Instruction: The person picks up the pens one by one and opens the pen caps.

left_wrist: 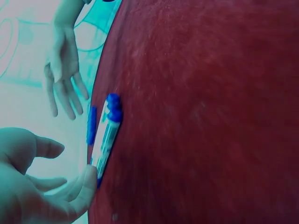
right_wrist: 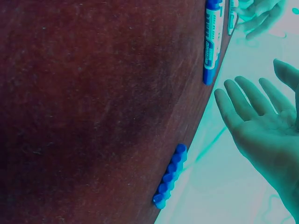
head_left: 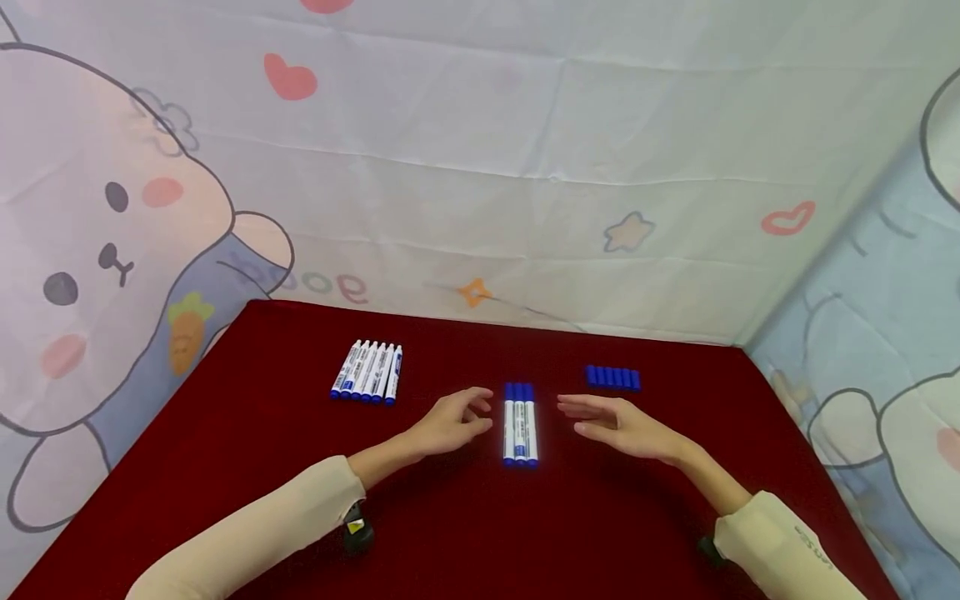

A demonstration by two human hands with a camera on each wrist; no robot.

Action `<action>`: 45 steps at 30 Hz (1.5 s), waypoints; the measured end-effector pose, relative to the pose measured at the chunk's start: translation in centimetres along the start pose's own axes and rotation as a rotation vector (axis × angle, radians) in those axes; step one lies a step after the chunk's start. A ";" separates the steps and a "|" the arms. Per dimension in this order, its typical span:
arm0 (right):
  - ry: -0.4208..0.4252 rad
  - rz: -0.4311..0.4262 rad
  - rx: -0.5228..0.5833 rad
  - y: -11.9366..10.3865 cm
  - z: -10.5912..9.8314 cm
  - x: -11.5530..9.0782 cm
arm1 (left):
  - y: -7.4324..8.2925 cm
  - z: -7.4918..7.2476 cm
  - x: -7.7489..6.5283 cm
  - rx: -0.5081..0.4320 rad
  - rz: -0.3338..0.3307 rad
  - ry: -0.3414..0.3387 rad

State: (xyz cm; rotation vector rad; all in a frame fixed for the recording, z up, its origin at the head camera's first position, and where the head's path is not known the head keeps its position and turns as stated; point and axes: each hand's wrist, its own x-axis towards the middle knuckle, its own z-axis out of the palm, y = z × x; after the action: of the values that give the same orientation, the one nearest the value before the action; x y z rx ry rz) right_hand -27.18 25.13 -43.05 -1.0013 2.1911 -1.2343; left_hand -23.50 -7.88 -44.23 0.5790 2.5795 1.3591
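Note:
Three capped blue-and-white markers (head_left: 520, 425) lie side by side on the dark red cloth, blue caps toward the back. To their left is my left hand (head_left: 452, 422), its fingers loosely bent and holding nothing. My right hand (head_left: 622, 423) hovers to their right, fingers extended, also holding nothing. In the left wrist view the markers (left_wrist: 106, 135) appear just beyond my left fingertips. The right wrist view shows one side of the marker row (right_wrist: 213, 42) above my right fingers (right_wrist: 243, 100).
A row of several uncapped markers (head_left: 367, 372) lies at the back left. Several loose blue caps (head_left: 612, 377) stand in a line at the back right. A printed cloth backdrop (head_left: 480, 167) rises behind the red-covered table (head_left: 450, 533).

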 end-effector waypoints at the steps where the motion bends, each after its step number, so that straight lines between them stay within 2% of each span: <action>1: 0.006 0.006 -0.003 0.0 0.0 -0.1 | 0.2 0.5 0.5 -0.006 -0.017 0.005; 5: 0.032 0.019 -0.024 0.1 -0.1 -0.5 | 0.7 2.1 2.0 -0.011 -0.055 0.029; 10: 0.051 0.028 -0.052 0.4 0.0 -1.0 | 0.6 3.2 2.7 0.018 -0.089 0.051; 20: 0.058 0.013 -0.088 1.0 0.0 -1.3 | 0.7 4.2 3.2 0.100 -0.069 0.084; 28: 0.070 0.028 -0.084 1.4 0.8 -0.8 | 0.6 4.6 3.4 0.183 -0.113 0.112; 34: 0.053 0.001 -0.062 1.9 1.7 -0.6 | -0.1 3.7 2.6 0.345 -0.149 0.127; 37: 0.033 -0.017 -0.054 2.1 1.8 -0.6 | -0.3 2.8 2.3 0.380 -0.171 0.135; 40: 0.031 -0.004 -0.039 2.1 1.7 -0.6 | -0.5 1.9 2.1 0.349 -0.182 0.110; 45: 0.024 -0.008 -0.031 2.2 1.8 -0.2 | -0.9 0.3 0.9 0.221 -0.241 0.062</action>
State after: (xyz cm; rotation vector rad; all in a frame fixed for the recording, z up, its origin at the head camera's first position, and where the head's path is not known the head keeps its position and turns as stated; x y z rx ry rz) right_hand -26.66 25.05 -45.84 -1.0131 2.2334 -1.2259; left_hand -24.49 -7.71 -45.07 0.2470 2.7619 1.0409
